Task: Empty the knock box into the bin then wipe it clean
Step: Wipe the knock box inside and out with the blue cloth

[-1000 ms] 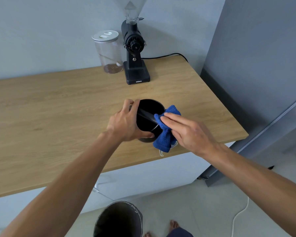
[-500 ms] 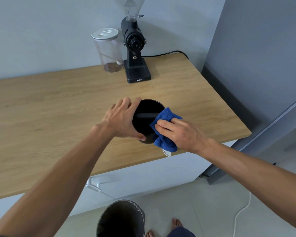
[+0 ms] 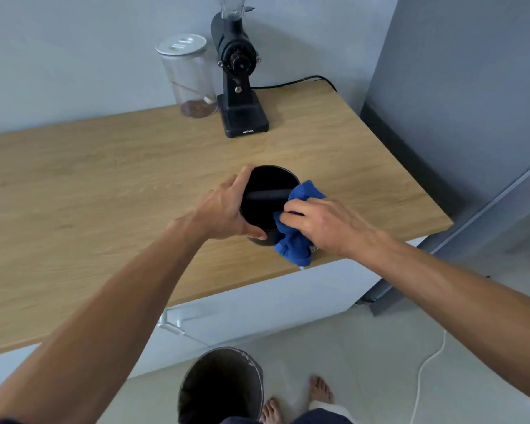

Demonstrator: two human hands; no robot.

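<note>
While gripped: one knock box (image 3: 268,197), one cloth (image 3: 292,243).

Setting reads to me as a home kitchen coffee corner. Evidence I note: wood-grain countertop (image 3: 104,185) over white cabinet fronts (image 3: 257,307); black electric coffee grinder (image 3: 237,78) against the wall, plugged in; clear lidded jar (image 3: 188,78) holding a few beans just beside it; waste bin (image 3: 224,387) on tiled floor; bare feet (image 3: 318,390).
</note>
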